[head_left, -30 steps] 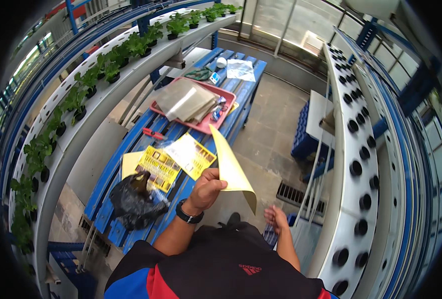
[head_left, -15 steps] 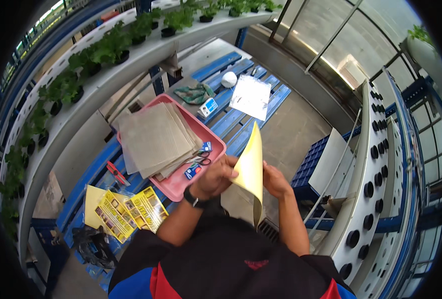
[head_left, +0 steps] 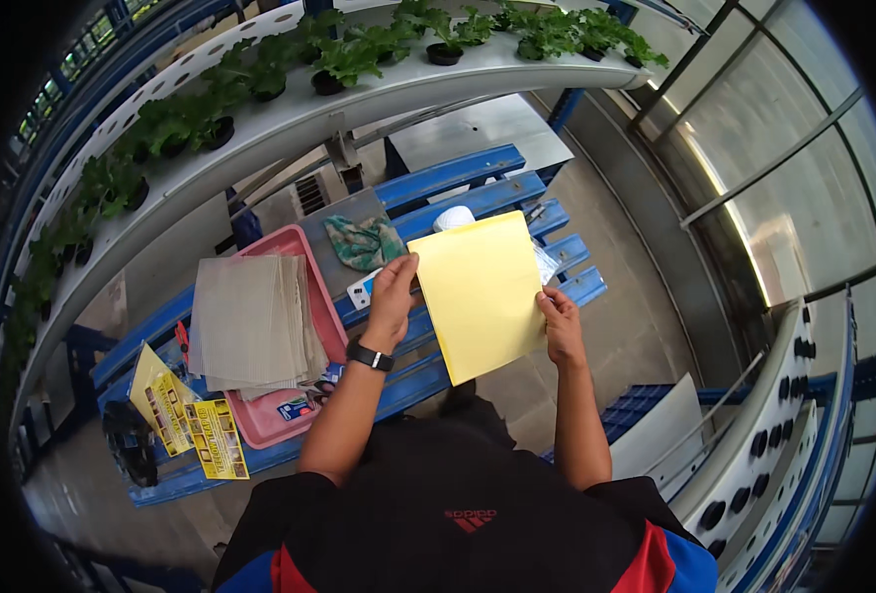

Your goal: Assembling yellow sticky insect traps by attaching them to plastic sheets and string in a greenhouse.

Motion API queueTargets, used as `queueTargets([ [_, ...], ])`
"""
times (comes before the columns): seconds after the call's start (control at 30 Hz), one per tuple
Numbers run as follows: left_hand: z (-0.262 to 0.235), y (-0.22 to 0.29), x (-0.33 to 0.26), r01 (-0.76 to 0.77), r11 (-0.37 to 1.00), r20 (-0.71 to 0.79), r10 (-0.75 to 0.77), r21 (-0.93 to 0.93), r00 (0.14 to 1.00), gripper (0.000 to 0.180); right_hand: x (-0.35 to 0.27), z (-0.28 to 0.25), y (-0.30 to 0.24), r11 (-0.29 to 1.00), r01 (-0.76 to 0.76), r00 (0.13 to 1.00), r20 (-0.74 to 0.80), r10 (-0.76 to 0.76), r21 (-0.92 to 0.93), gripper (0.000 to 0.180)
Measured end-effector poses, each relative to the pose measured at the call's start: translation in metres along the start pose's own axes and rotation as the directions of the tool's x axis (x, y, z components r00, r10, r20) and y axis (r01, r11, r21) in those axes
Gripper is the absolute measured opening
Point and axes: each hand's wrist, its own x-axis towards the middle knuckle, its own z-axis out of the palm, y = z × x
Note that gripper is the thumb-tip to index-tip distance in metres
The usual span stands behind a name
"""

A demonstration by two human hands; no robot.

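Note:
A plain yellow sheet is stretched flat between my hands above the blue slatted bench. Its upper left edge is pinched by my left hand, which has a dark watch on the wrist. At the lower right edge, my right hand grips the sheet between thumb and fingers. Left of the sheet lies a pink tray with a stack of translucent greyish sheets in it. A small blue and white box sits beside my left hand. The sheet partly covers a white ball of string and a whitish sheet.
A green patterned cloth lies beyond the tray. Yellow printed packets and a black plastic bag are at the bench's left end. White growing channels with leafy plants arch across the back. Another channel with black cups stands right.
The yellow sheet has turned from nearly edge-on and curled to flat and facing me. Both hands have moved outward to its opposite edges, and my view has shifted.

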Motion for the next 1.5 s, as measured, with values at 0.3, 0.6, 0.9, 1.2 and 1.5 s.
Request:
queueTargets([
  [0.3, -0.007, -0.134, 0.067, 0.097, 0.717, -0.298, 0.159, 0.690, 0.941, 0.018, 0.052, -0.067, 0.062, 0.635, 0.109, 0.986, 0.002, -0.167, -0.765, 0.040],
  [0.6, 0.009, -0.134, 0.068, 0.115, 0.554, -0.381, 0.394, 0.825, 0.836, 0.017, 0.048, -0.049, 0.036, 0.390, 0.173, 0.982, 0.129, -0.136, -0.905, 0.047],
  [0.9, 0.010, -0.128, 0.059, 0.072, 0.549, -0.310, 0.356, 0.833, 0.882, 0.020, 0.105, -0.041, 0.024, 0.380, 0.304, 0.937, 0.202, -0.285, -0.873, 0.029],
  [1.2, 0.008, -0.118, 0.051, -0.041, 0.462, -0.212, 0.481, 0.886, 0.851, 0.014, 0.129, -0.013, 0.020, 0.496, 0.392, 0.919, 0.304, -0.252, -0.775, 0.027],
  [1.5, 0.034, -0.088, 0.028, -0.202, 0.493, -0.100, 0.520, 0.846, 0.848, 0.013, 0.104, -0.027, 0.043, 0.544, 0.379, 0.921, 0.249, -0.299, -0.749, 0.043],
])
